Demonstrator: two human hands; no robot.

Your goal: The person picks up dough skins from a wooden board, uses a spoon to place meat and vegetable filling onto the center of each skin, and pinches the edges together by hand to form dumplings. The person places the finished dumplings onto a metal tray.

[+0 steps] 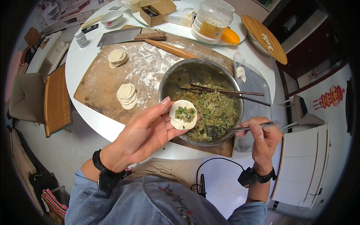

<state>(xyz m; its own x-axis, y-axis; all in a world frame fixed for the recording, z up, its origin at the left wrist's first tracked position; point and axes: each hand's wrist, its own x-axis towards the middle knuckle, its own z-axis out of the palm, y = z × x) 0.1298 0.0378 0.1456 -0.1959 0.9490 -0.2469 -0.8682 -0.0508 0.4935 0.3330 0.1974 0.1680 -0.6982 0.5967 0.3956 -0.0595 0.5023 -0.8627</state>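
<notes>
My left hand [146,129] holds a round dumpling wrapper [176,123] on its fingers, with a small heap of green-flecked filling [185,113] on it. The wrapper is open and flat, beside the near left rim of a steel bowl [162,84]. My right hand [260,135] grips the handle of a metal spoon [239,128], whose tip rests in the chopped filling [216,109] in the bowl. A pair of dark chopsticks [225,91] lies across the filling and over the right rim. Two stacks of wrappers, a nearer one [127,96] and a farther one [117,58], sit on the floured wooden board [98,84].
Beyond the bowl lies a wooden rolling pin [170,48]; a cleaver [121,36] is at the board's far edge. A plastic jar [212,21] of white powder stands behind. Shaped dough pieces [240,74] lie on the right, others [267,41] on a round wooden lid [253,28].
</notes>
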